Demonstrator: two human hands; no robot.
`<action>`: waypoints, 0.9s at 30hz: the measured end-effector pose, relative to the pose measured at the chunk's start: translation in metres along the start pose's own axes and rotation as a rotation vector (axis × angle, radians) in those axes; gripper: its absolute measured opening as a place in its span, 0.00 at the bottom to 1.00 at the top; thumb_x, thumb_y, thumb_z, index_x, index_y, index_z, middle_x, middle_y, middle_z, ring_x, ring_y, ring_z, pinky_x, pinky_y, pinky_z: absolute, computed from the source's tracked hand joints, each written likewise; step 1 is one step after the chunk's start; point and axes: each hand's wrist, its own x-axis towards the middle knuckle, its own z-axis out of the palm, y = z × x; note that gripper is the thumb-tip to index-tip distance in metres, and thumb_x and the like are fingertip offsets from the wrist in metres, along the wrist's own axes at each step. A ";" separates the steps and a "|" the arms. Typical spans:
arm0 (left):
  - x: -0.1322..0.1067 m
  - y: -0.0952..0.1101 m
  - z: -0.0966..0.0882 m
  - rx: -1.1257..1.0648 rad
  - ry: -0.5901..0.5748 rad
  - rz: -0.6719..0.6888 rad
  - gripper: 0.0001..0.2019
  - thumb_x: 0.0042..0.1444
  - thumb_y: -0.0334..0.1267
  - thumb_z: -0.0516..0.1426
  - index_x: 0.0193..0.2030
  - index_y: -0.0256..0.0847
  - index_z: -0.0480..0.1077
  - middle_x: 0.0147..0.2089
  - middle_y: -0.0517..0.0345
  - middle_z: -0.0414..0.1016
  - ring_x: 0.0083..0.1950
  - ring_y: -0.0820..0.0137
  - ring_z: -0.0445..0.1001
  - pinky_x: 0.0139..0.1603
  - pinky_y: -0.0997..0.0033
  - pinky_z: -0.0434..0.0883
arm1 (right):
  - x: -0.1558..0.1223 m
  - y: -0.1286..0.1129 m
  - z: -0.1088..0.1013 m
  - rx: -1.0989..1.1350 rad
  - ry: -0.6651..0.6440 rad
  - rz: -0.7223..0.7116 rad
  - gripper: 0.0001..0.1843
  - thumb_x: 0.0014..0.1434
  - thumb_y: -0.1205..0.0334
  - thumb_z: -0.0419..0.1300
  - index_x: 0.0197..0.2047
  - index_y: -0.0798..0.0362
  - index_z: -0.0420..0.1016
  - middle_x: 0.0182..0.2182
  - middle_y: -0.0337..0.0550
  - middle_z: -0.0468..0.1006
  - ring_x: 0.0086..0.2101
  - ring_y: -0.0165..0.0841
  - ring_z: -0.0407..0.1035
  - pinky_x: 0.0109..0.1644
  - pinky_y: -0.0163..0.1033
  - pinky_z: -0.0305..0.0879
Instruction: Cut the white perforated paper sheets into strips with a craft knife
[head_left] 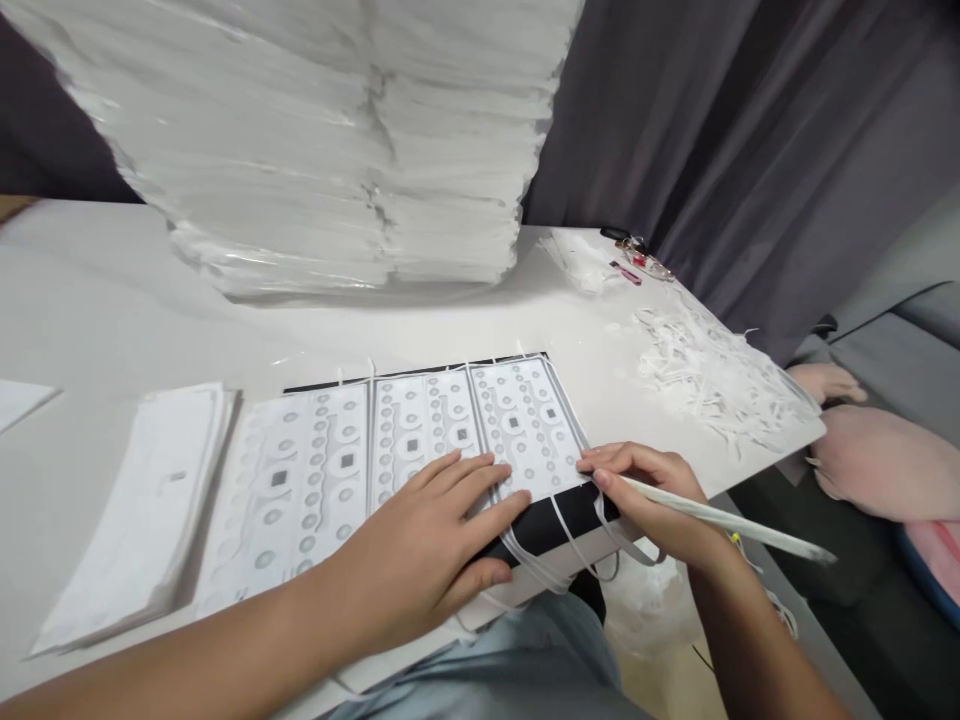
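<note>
My left hand (442, 530) lies flat on the printed sheets, its fingers spread and its thumb near the front edge. The white sheets (337, 420) carry rows of grey circles and dark squares and rest on a black board (577, 512). Thin white cords (469, 400) run across the sheets and over the board's front edge, where several hang in loops. At the board's right corner my right hand (652, 490) is closed around a slim white stick (735, 518). Its fingertips pinch close to a cord there; whether they also grip the cord is hidden.
A pile of folded white papers (142, 510) lies to the left. Behind the board rises a tall stack of plastic-wrapped white bundles (322, 150). Loose white strips (712, 375) are heaped on the table's right side, with small items (637, 260) near the curtain (675, 120).
</note>
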 end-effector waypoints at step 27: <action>-0.001 0.004 0.007 0.043 -0.036 -0.087 0.26 0.63 0.56 0.49 0.66 0.56 0.55 0.70 0.60 0.54 0.70 0.54 0.52 0.67 0.41 0.40 | -0.007 -0.008 0.012 -0.683 0.016 -0.478 0.10 0.63 0.72 0.51 0.35 0.54 0.72 0.37 0.49 0.81 0.42 0.38 0.76 0.46 0.46 0.74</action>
